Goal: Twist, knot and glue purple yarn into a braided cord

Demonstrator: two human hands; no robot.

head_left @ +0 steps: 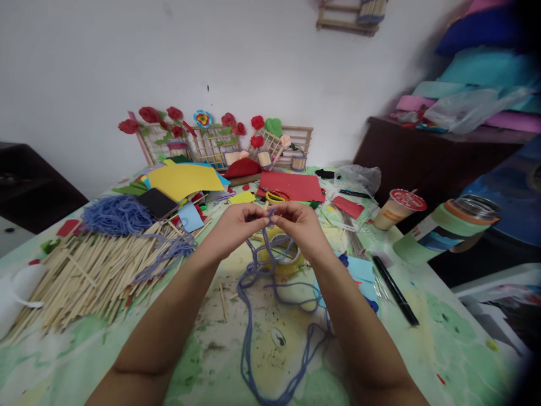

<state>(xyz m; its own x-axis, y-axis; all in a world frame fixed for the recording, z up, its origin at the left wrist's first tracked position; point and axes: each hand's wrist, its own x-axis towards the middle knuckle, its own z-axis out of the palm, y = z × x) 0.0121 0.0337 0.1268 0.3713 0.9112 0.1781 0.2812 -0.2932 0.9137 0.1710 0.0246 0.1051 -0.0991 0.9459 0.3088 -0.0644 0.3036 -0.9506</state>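
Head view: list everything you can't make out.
All in the head view:
- Purple yarn: any knot at the pinch, hidden by the fingers of the left hand and right hand.
- Yellow tape roll: partly covered by yarn.
- Wall-hung stick frame: top cut off by the upper edge.
- White handled container: cut off by the left edge.
- Drink cup lid: lettering too small.

Long purple yarn strand (pixel 256 269), fibrous, matt. Thin pale wooden sticks (pixel 97 276), dry, matt. Broad yellow paper sheet (pixel 186 177), smooth, matt. Clear plastic bag (pixel 359 179), crinkled, glossy. Pale-green cylindrical bottle (pixel 422 239), shiny metal neck (pixel 477 207).
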